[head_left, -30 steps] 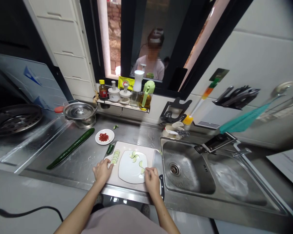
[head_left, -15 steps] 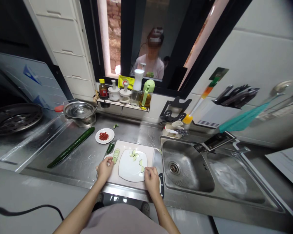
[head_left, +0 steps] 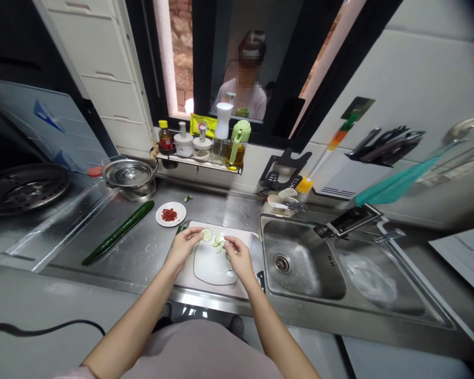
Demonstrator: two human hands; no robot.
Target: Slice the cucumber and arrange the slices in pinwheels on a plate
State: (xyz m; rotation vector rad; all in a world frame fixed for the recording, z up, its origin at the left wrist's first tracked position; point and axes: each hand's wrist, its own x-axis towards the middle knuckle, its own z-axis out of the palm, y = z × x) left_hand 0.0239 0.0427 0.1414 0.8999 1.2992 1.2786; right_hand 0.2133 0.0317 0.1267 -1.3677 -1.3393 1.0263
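My left hand (head_left: 183, 248) is closed in a pinch on a round cucumber slice (head_left: 207, 235), raised above the far left part of the white plate (head_left: 213, 268). Over the plate's right side is my right hand (head_left: 239, 257), thumb and fingers pinched together; whatever they hold is too small to make out. Between the two hands, thin cucumber pieces (head_left: 218, 244) lie fanned on the plate. Under the plate is a pale cutting board (head_left: 187, 279). A knife handle (head_left: 261, 280) shows by the board's right edge, partly behind my right arm.
A whole cucumber (head_left: 118, 232) and a small plate of red bits (head_left: 160, 216) lie to the left. A steel pot (head_left: 129, 181) stands behind them. On the right is the sink (head_left: 304, 263) with its faucet (head_left: 347, 226). A rack (head_left: 205, 164) holds seasoning bottles at the back.
My left hand has left the row of slices, moving right and up over the plate with a cucumber slice. My right hand has moved from the plate's right edge toward its far side.
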